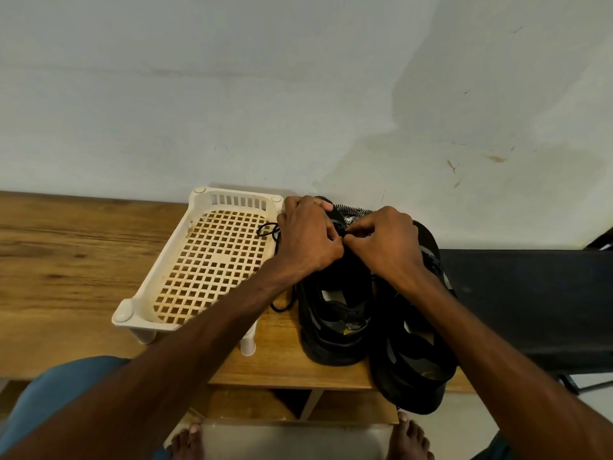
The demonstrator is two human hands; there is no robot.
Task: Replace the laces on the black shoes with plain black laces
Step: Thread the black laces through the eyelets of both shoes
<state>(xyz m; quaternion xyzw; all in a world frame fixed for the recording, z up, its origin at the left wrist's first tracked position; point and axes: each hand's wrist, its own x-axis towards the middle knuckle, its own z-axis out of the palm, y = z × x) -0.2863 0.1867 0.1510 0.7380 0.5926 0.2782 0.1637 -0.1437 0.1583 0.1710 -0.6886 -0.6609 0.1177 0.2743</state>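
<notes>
Two black shoes stand side by side on the wooden table, heels toward me: the left shoe (pixel 335 313) and the right shoe (pixel 414 353). My left hand (pixel 306 237) grips the front of the left shoe. My right hand (pixel 384 242) meets it over the shoe's lacing, fingertips pinching a thin plain black lace (pixel 346 234). More of the black lace loops out left of my left hand (pixel 267 229) and trails below my left forearm (pixel 282 305). Black-and-white patterned laces (pixel 351 212) lie behind the shoes by the wall.
A cream plastic rack (pixel 185 260) with a grid floor stands on short legs to the left of the shoes. The white wall (pixel 298 111) rises right behind the table (pixel 66 260). A black surface (pixel 530 303) lies to the right. My bare feet show below.
</notes>
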